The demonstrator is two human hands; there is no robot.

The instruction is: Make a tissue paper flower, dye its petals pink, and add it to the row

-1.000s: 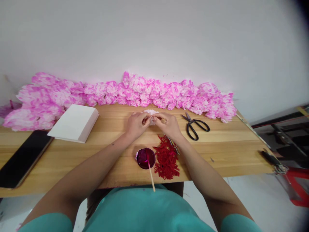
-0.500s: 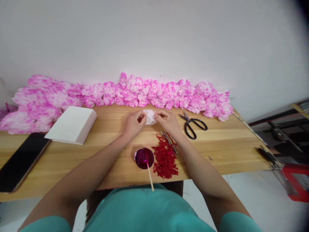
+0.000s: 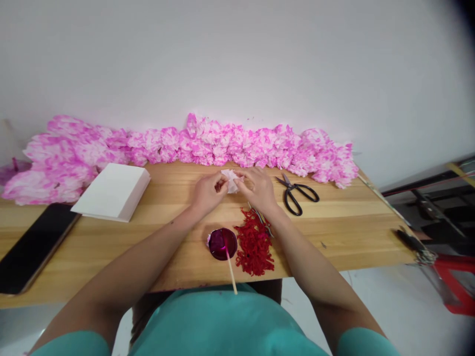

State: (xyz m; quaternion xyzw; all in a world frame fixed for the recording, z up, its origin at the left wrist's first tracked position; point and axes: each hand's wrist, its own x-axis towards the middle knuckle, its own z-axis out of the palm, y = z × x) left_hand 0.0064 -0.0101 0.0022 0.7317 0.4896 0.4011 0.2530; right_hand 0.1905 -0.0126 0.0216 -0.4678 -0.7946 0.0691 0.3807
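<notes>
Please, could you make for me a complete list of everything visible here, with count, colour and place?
paper piece: 1, whitish, between hands
ruffled blooms: many, pink-white, along wall
block: 1, white, left
phone: 1, black, far left
scissors: 1 pair, black-handled, right
cup: 1, purple inside, near edge
stick: 1, pale, in cup
shreds: uncountable, red, beside cup
wires: several, mixed, above shreds
table: 1, wooden
tool: 1, black-handled, right end
red object: 1, unclear, far right
shirt: 1, teal, bottom
left hand, right hand: 2, bare, centre
</notes>
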